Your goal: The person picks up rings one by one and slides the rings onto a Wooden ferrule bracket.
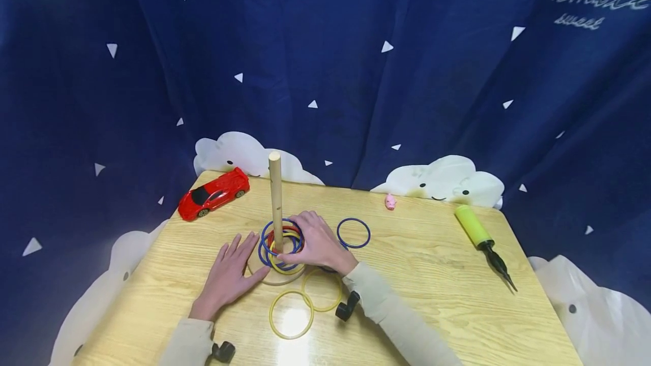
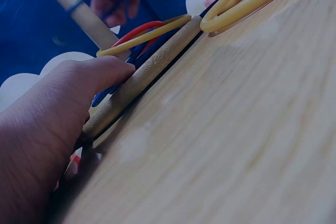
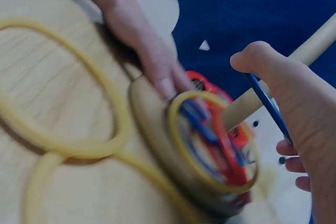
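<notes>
A wooden peg point(image 1: 276, 202) stands upright on a round wooden base point(image 1: 277, 283), left of the table's middle. Blue, red and yellow rings lie stacked around its foot; a yellow ring point(image 2: 144, 38) is on top in the left wrist view. Above them, my right hand point(image 1: 317, 242) pinches a blue ring point(image 3: 268, 106) between thumb and fingers, with the peg passing through it. My left hand point(image 1: 231, 273) rests at the base's left edge, fingers spread and straight, thumb point(image 2: 113, 72) against the rim.
Two overlapping yellow rings point(image 1: 270, 315) lie in front of the base, and a blue ring point(image 1: 369, 233) lies to its right. Farther back are a red toy car point(image 1: 213, 194) and a small pink pig point(image 1: 390, 201). A yellow-green hand pump point(image 1: 473, 226) lies at the right.
</notes>
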{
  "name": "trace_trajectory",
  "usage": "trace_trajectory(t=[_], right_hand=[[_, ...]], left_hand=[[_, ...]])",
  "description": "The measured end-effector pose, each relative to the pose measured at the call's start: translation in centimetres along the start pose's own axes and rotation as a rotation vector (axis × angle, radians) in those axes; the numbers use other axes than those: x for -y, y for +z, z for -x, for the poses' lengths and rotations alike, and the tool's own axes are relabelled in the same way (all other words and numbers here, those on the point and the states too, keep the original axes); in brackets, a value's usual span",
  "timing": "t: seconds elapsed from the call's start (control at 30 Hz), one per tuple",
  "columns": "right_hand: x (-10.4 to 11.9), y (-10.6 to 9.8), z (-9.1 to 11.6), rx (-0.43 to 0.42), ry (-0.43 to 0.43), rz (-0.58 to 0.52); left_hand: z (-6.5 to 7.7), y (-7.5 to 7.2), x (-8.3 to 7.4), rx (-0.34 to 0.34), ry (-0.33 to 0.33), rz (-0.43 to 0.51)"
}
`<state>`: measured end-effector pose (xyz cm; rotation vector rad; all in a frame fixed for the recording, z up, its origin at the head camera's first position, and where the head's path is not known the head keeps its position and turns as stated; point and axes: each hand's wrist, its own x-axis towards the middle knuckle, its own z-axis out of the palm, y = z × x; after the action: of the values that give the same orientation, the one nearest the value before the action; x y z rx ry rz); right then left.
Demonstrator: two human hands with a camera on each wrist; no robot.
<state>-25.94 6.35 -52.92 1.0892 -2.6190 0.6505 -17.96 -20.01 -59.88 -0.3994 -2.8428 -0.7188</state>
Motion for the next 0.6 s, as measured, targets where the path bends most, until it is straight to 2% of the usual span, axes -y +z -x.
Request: trace_trajectory(t=[0.2, 0.33, 0.5, 0.6], right_hand=[[-1.0, 2.6, 1.0, -0.034, 0.034, -0.006], [-1.0, 3.5, 1.6, -0.038, 0.049, 0.002], [-0.9, 2.9, 2.5, -0.038, 0.092, -0.063], [-1.7, 2.1, 3.5, -0.094, 0.142, -0.133]], left_hand=[[-0.1, -0.1, 0.0, -0.004, 0.002, 0.003], [0.0, 0.0, 0.0, -0.009, -0.002, 0.005], [0.0, 0.0, -0.1, -0.007, -0.001, 0.006], [0.0, -0.1, -0.1, -0.001, 0.001, 0.001]])
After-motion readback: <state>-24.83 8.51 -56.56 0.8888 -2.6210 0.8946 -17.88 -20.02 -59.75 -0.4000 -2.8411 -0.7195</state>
